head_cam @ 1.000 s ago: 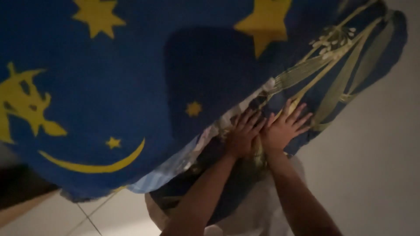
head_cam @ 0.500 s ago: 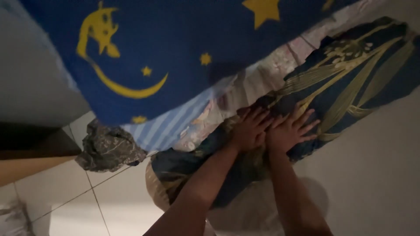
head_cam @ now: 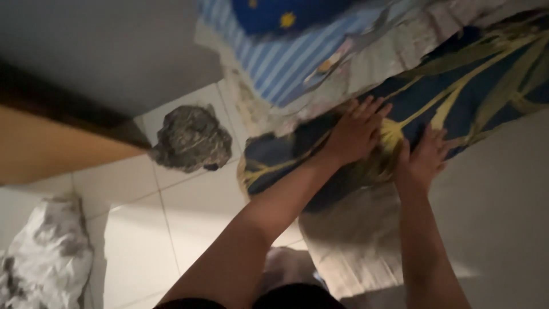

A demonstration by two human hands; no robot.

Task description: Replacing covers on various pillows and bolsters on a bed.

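Both my hands press flat on a dark blue cloth with a yellow-green leaf pattern (head_cam: 469, 86) that hangs over the edge of a bed. My left hand (head_cam: 355, 133) lies with fingers spread on the cloth's folded edge. My right hand (head_cam: 424, 158) rests beside it, fingers apart, on a yellowish patch of the print. Neither hand grips anything. Above them lie a blue-and-white striped cloth (head_cam: 286, 63) and a blue sheet with yellow stars (head_cam: 274, 14).
A crumpled grey cloth (head_cam: 191, 139) lies on the white tiled floor (head_cam: 143, 229) to the left. Another crumpled pale cloth (head_cam: 48, 252) sits at the lower left. A wooden furniture edge (head_cam: 51, 149) runs along the left. A pale wall (head_cam: 503, 217) stands at the right.
The view has swung down and left, so the starred blue sheet has slid out to the top and more floor shows. My hands stay pressed on the leaf-patterned cloth.
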